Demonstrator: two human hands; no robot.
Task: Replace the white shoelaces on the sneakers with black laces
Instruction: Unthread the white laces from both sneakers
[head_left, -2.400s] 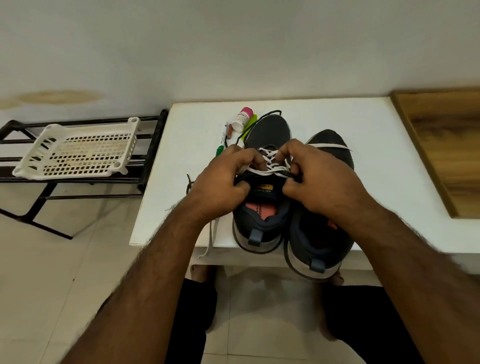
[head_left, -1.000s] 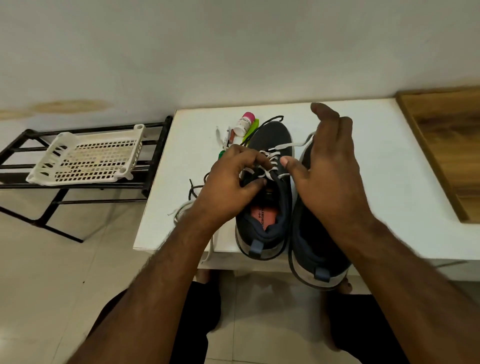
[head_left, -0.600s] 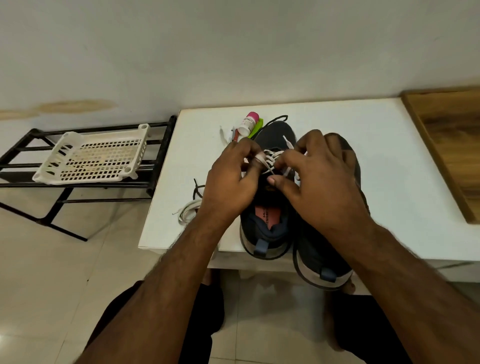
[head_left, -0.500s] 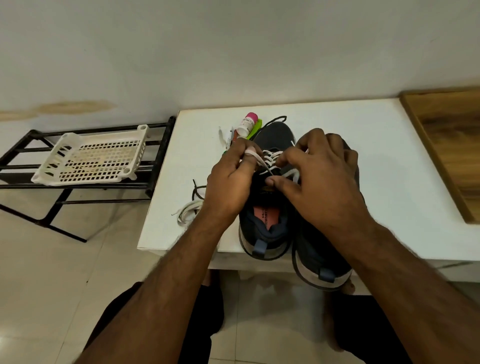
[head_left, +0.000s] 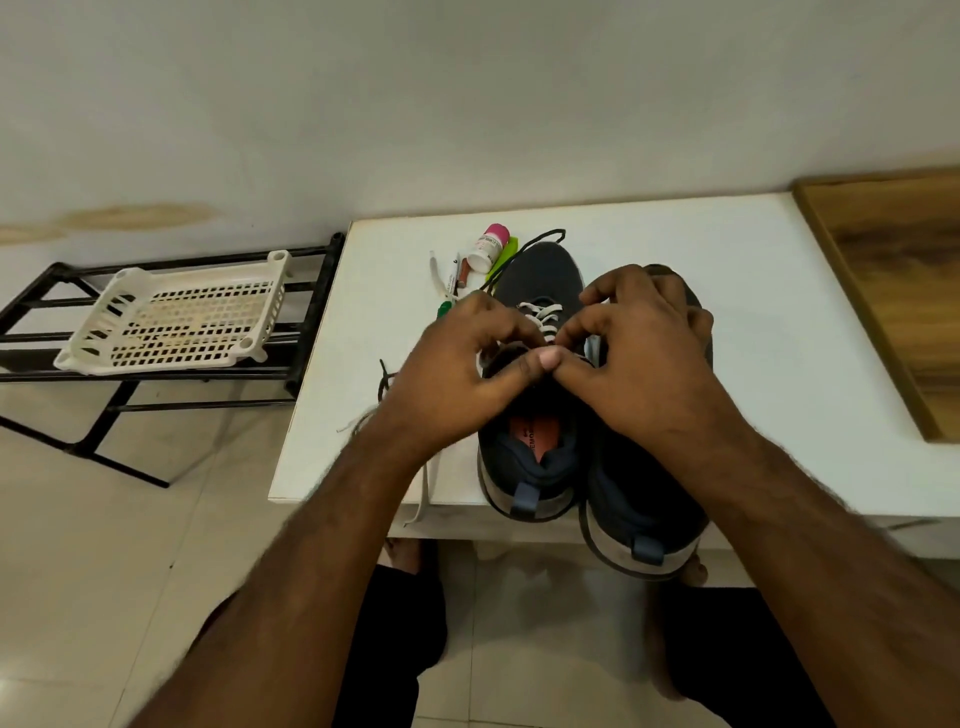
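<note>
Hands meet right over the tongue of the left sneaker (head_left: 540, 280). Left hand (head_left: 457, 374) has its fingers curled and its thumb pressed up against the right hand's thumb, pinching the white lace (head_left: 540, 314) at the top eyelets. Right hand (head_left: 644, 358) is curled too, fingertips tucked down onto the same lace just beyond the thumbs, so both are gripping it. A few white crossings show past the fingertips, toward the toe.

Right sneaker (head_left: 644, 509) sits just beside the first one, touching it, mostly under the right hand and wrist. Both heels hang a bit over the near edge of the white table (head_left: 727, 291).

Black lace (head_left: 540, 240) loops around the toe of the left sneaker, beyond the fingers. More lace, black and white, lies tangled left of the left wrist, with one white end (head_left: 421, 493) dangling off the table edge.

Past the left fingers there's a little bottle (head_left: 488, 249) with a pink cap lying on its side, plus some pens (head_left: 451, 283) next to it. Off to the left of the table, a white basket (head_left: 176, 317) sits on a black rack (head_left: 311, 312). A wooden board (head_left: 893, 291) is at the far right.
</note>
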